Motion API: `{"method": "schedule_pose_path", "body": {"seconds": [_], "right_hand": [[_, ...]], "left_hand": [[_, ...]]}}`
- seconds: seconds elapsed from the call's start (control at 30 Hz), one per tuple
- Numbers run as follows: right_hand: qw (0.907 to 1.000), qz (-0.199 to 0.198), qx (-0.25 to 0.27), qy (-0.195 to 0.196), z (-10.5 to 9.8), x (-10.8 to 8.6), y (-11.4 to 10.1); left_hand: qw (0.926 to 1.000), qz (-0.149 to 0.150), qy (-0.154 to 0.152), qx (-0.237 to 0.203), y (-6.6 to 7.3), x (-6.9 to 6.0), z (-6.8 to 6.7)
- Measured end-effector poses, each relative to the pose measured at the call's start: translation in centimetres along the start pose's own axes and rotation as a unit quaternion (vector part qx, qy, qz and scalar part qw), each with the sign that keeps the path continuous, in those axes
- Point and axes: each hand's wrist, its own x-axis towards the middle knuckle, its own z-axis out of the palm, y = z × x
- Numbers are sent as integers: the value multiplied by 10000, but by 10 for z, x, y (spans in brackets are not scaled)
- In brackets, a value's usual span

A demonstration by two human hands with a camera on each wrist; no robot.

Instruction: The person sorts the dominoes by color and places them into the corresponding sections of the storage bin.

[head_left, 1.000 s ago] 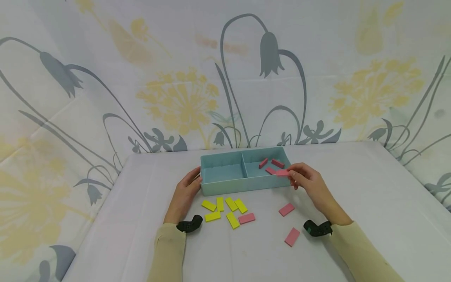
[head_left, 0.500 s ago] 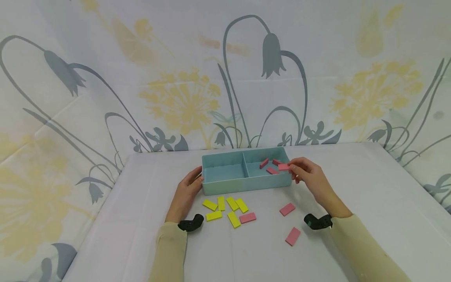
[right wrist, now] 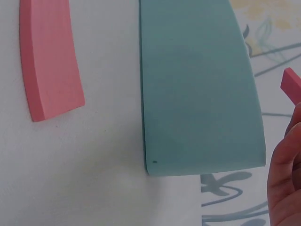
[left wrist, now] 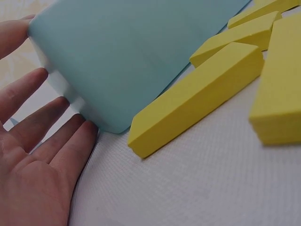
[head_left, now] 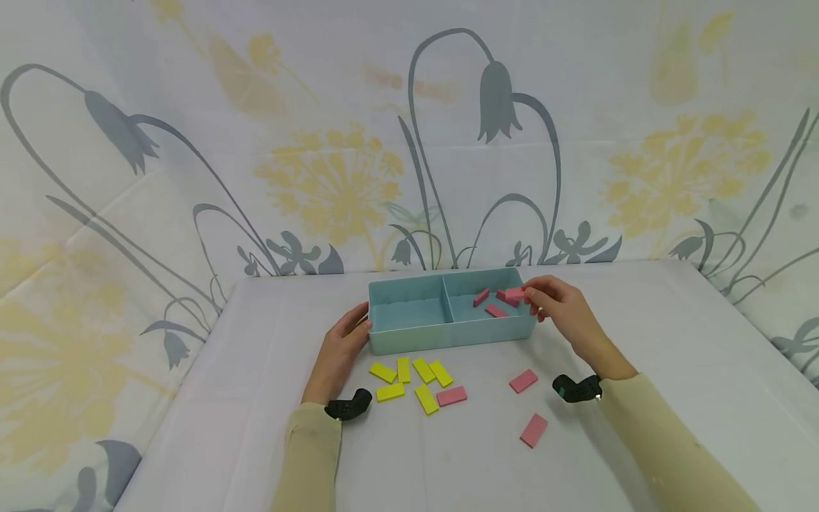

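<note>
A pale blue two-compartment box (head_left: 409, 337) stands on the table. My left hand (head_left: 339, 350) rests its extended fingertips against the box's left end; in the left wrist view these fingers (left wrist: 51, 110) touch the wall rather than wrap round it. Over the right compartment, my right hand (head_left: 563, 313) pinches a pink block (head_left: 514, 293) between thumb and fingers. In the right wrist view that block (right wrist: 291, 84) shows only partly, at the right edge. Several other pink blocks lie inside this compartment, one of them a flat block (head_left: 495, 311). The left compartment (head_left: 409, 313) shows its bare floor.
In front of the box lie several yellow blocks (head_left: 426, 400), with a pink block (head_left: 451, 396) beside them. Two more pink blocks, a nearer one (head_left: 534, 431) and a farther one (head_left: 524, 381), lie to the right. A flower-patterned cloth (head_left: 358, 213) hangs behind the table.
My right hand has carried the pinched pink block from above the box's front rim farther back over the right compartment. My left hand has stayed at the box's left end.
</note>
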Motion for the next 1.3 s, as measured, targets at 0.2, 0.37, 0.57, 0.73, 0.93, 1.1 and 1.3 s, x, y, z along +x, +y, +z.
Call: {"method": "schedule_pose_path", "body": {"seconds": [0.2, 0.37, 0.57, 0.73, 0.93, 1.1, 1.3], "right_hand": [[9999, -17, 101, -30, 1, 7, -2], [9999, 32, 29, -120, 3, 14, -2], [9988, 183, -343, -282, 5, 20, 1], [9974, 249, -558, -383, 7, 24, 3], [9956, 329, -788, -399, 9, 27, 4], [9921, 435, -1084, -455, 10, 31, 1], [9862, 356, -1522, -553, 11, 35, -1]], "left_hand": [[10000, -10, -14, 23, -1, 1, 0], [10000, -45, -31, -28, 0, 1, 0], [9999, -83, -85, -46, 9, -4, 1], [9998, -33, -170, -31, 21, -11, 4], [9999, -37, -159, 4, 23, -13, 5], [9999, -12, -142, -28, 21, -11, 4], [9998, 10, -195, -83, 20, -11, 4]]}}
